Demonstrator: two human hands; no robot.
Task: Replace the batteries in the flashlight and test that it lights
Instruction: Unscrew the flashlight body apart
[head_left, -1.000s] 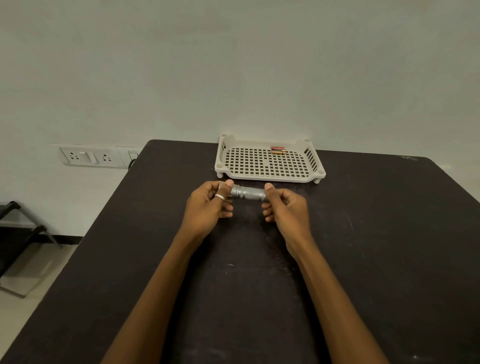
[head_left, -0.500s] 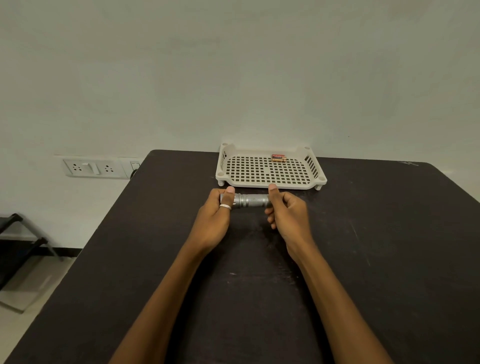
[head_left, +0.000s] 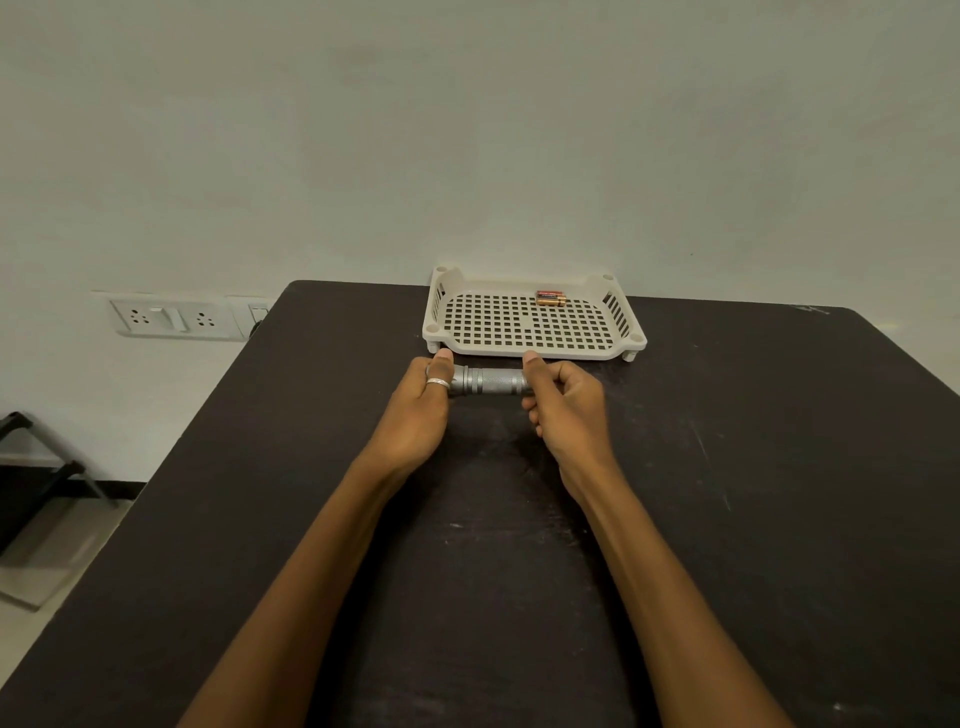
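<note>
From the head camera, I am seeing both forearms reaching forward over the dark tabletop (head_left: 753, 467). The left hand (head_left: 415, 410) is gripping one end of the single silver flashlight (head_left: 488, 382), lying sideways just in front of the one white tray (head_left: 530, 353), and the right hand (head_left: 566, 405) is gripping the other. Batteries (head_left: 550, 298) are lying at the tray's far edge; I cannot count them.

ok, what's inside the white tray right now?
The white tray holds only a small pack of batteries, orange and black, lying at its far edge. The rest of the perforated floor shows bare. The pack's battery count can't be read.
</note>
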